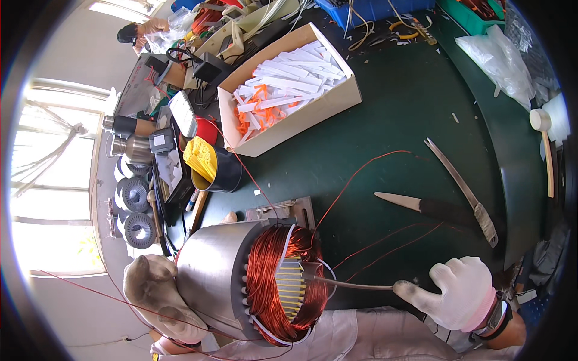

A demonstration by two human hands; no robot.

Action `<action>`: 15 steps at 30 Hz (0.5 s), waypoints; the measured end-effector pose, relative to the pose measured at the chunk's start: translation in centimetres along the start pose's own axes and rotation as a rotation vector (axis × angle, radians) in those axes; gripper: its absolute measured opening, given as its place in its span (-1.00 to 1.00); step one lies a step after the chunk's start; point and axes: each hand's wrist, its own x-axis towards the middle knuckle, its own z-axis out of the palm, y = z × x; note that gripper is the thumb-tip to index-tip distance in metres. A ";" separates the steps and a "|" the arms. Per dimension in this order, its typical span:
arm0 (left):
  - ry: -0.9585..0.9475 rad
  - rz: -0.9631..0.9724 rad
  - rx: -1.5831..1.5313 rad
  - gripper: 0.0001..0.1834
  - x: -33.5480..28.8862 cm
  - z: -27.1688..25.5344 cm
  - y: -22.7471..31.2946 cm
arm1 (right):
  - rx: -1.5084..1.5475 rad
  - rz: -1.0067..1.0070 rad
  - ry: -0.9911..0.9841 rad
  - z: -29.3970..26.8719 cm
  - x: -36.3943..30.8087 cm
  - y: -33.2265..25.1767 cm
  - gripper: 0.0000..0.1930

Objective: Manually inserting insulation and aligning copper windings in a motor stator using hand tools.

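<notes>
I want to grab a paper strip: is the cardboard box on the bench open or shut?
Open. The cardboard box has no lid over it, and white and orange paper strips lie in plain sight inside.

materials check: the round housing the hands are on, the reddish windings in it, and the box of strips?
Cylindrical grey housing: looks like bare metal, dull brushed sheen with soft highlights. Reddish-orange coil windings: likely enamelled copper wire, glossy fine strands. Open beige box: seems cardboard, matte, with folded edges; its white and orange strips look like paper or thin plastic, can't tell which.
</notes>
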 end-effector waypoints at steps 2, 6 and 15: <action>-0.001 -0.001 -0.001 0.06 0.1 0.4 -0.3 | 0.007 0.008 -0.007 0.1 0.1 -0.1 -0.55; 0.020 0.026 -0.001 0.06 0.4 1.2 -0.4 | 0.056 0.041 -0.016 -0.1 0.3 -0.2 -0.56; 0.068 -0.004 0.001 0.08 0.6 1.5 0.5 | 0.021 0.055 -0.111 -1.9 1.3 -1.2 -0.54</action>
